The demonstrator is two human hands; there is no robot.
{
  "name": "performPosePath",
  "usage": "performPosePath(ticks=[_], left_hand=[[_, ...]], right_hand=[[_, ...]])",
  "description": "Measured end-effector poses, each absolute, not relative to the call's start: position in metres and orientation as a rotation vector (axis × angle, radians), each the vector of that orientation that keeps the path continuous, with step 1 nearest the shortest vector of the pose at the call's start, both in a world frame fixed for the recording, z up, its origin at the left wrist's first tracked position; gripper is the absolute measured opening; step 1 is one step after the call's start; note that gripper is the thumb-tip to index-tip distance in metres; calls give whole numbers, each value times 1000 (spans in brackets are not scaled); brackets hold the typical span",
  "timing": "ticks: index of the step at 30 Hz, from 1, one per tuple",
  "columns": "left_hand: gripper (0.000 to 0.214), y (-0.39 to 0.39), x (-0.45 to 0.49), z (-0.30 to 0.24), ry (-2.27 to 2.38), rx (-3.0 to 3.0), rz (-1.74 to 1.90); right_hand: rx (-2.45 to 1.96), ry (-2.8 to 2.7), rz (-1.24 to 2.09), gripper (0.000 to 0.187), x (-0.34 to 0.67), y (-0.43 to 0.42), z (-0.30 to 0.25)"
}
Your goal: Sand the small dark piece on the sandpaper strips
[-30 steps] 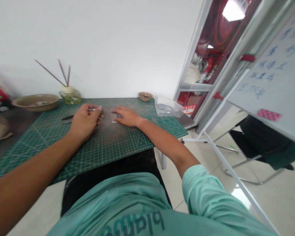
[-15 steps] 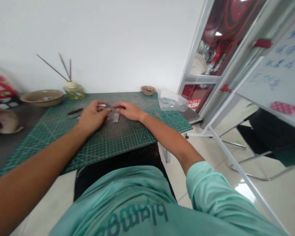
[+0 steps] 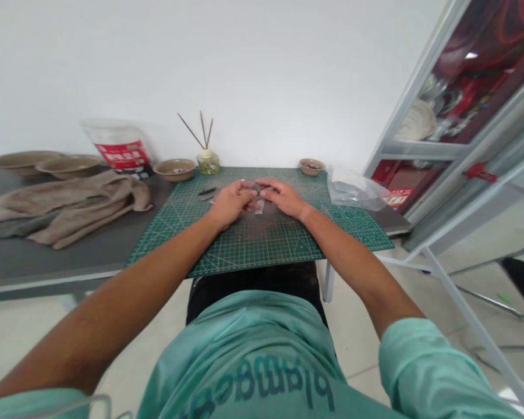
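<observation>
**What's in the frame?**
Seated at a green cutting mat (image 3: 262, 250), a person in a teal shirt works with left hand (image 3: 230, 203) and right hand (image 3: 283, 198) meeting at its centre.

**Are the hands open or closed?**
Both are half-closed, fingers curled together over a dark piece (image 3: 256, 187). It is too small to tell which hand grips it, if either does.

**What lies closest?**
A pale strip (image 3: 259, 207) sits on the mat just below the right hand. A dark tool (image 3: 207, 192) lies just beyond the left hand.

**And further out?**
A reed diffuser (image 3: 208, 164) stands at the mat's far edge, a small bowl (image 3: 311, 166) at its far right corner, and a plastic bag (image 3: 353, 189) at its right edge. On the grey table (image 3: 35, 272) to the left are a crumpled cloth (image 3: 61, 206), bowls (image 3: 70, 166) and a bucket (image 3: 116, 145).
</observation>
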State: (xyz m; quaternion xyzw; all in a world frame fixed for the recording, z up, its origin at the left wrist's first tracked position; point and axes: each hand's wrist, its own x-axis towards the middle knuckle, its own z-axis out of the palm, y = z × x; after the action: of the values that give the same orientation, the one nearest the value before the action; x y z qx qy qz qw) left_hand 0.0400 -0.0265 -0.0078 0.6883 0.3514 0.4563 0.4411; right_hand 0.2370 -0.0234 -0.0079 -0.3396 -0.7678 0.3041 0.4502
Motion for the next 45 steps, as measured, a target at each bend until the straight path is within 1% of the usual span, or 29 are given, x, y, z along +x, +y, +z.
performPosePath(ticks=[4, 9, 13, 17, 21, 25, 28, 31, 33, 36, 45], left_hand=[[34, -29, 40, -8, 862, 1777, 1105], [42, -28, 38, -7, 938, 1968, 1108], [33, -24, 32, -8, 1055, 2219, 1107], [32, -21, 26, -13, 1088, 2514, 896], [35, -21, 23, -16, 1150, 2687, 647], [49, -22, 21, -15, 1232, 2759, 484], [59, -20, 19, -13, 1230, 2801, 399], [56, -16, 19, -12, 1185, 2844, 318], [56, -12, 19, -11, 1169, 2863, 281], [56, -7, 21, -10, 1139, 2889, 257], [42, -15, 23, -1, 1021, 2932, 310]], right_hand=[[-827, -1881, 711, 36, 238, -25, -8], [-856, -1854, 645, 35, 238, -25, -8], [-926, -1859, 565, 35, 244, -27, -8], [-966, -1980, 474, 28, 246, -33, -9], [-948, -2148, 379, 24, 241, -38, -12], [-957, -2254, 292, 25, 235, -37, -16], [-985, -2286, 251, 18, 235, -35, -17], [-1001, -2304, 225, 9, 235, -35, -18], [-1005, -2307, 217, 7, 236, -34, -19], [-1002, -2309, 220, 7, 236, -34, -19], [-891, -2389, 303, 10, 233, -41, -13]])
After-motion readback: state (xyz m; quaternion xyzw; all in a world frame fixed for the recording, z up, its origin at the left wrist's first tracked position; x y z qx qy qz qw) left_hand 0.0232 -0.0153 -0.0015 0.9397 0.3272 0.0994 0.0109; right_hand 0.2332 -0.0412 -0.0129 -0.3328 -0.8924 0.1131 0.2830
